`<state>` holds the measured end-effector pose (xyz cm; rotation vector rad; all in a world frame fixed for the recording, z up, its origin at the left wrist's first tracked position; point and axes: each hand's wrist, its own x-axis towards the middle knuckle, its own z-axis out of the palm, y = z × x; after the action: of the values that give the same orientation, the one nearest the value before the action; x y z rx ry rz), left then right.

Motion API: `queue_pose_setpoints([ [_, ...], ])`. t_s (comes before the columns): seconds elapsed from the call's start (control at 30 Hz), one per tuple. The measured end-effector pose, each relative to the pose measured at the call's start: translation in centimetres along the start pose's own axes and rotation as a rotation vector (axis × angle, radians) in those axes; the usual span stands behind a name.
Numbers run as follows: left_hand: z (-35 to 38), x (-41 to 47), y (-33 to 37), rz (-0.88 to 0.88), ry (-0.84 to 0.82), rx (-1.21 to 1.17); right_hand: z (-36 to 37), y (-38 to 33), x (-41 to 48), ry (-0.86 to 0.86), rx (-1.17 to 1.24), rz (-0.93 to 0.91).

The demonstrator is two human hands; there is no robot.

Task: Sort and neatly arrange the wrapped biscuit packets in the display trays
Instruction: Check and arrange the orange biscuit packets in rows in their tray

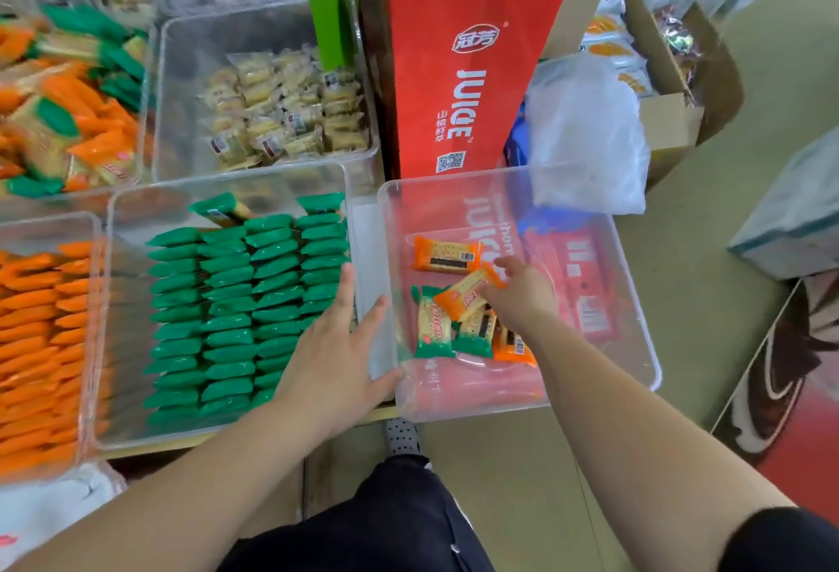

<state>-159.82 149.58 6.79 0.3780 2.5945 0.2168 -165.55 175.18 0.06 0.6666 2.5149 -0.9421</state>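
The orange packet (467,292) sits tilted above the other packets in the right tray (631,290), a clear bin at the shelf's right end. The right hand (522,294) reaches into the bin from the near side, and its fingers pinch the packet's right end; the fingertips themselves are hidden behind the hand. Under and beside this packet lie two green packets (433,326), face up and side by side, and a second orange one (515,346) partly beneath the wrist. A third orange packet (447,254) lies flat and apart, toward the far wall.

The left hand (338,353) rests on the bin's left wall with its fingers straight and spread. The thumb touches the near rim, and the outer fingers reach over the neighbouring green tray (127,299). In that tray, green rows (236,299) stand on edge in four tidy columns, with a couple of loose green packets at the far end. Left of it, the orange tray (88,344) holds orange rows (36,344) stacked the same way.

Behind these, one bin holds a mixed heap (68,117) of orange and green packets, and another holds pale packets (281,113). A red juice carton (454,72) stands behind the right tray, with a plastic bag (585,140) and a cardboard box (672,117) just beside it.
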Motion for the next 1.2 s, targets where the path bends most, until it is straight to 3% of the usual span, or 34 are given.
queue_pose_setpoints([
  [0.1, -0.2, -0.6, -1.0, 0.042, 0.018, -0.017, 0.0, -2.3, -1.6, 0.085, -0.066, -0.062],
  [0.23, -0.8, -3.1, -4.8, 0.036, 0.088, -0.057, 1.9, -8.0, -4.7, 0.107, 0.005, -0.276],
  [0.4, -1.3, -9.5, -13.4, -0.129, 0.262, -0.112, 6.6, -15.5, -11.1, 0.113, 0.034, -0.644],
  [0.53, 0.0, -16.3, -24.0, -0.262, 0.374, -0.065, 12.9, -21.0, -16.1, -0.003, -0.021, -0.771],
  [0.63, 1.5, -21.5, -32.3, -0.394, 0.42, -0.04, 18.1, -25.0, -19.6, -0.077, -0.093, -0.826],
  [0.77, 3.5, -26.7, -40.8, -0.508, 0.305, -0.018, 24.7, -29.6, -24.6, -0.176, -0.173, -0.807],
  [0.83, 4.2, -27.8, -43.1, -0.484, 0.295, -0.041, 27.6, -31.5, -26.6, -0.201, -0.226, -0.801],
  [1.07, 5.9, -28.2, -47.2, -0.292, 0.495, -0.292, 34.1, -38.8, -28.4, -0.293, -0.437, -0.854],
  [1.2, 7.4, -27.5, -47.1, -0.305, 0.653, -0.418, 37.2, -43.5, -26.1, -0.258, -0.555, -0.922],
])
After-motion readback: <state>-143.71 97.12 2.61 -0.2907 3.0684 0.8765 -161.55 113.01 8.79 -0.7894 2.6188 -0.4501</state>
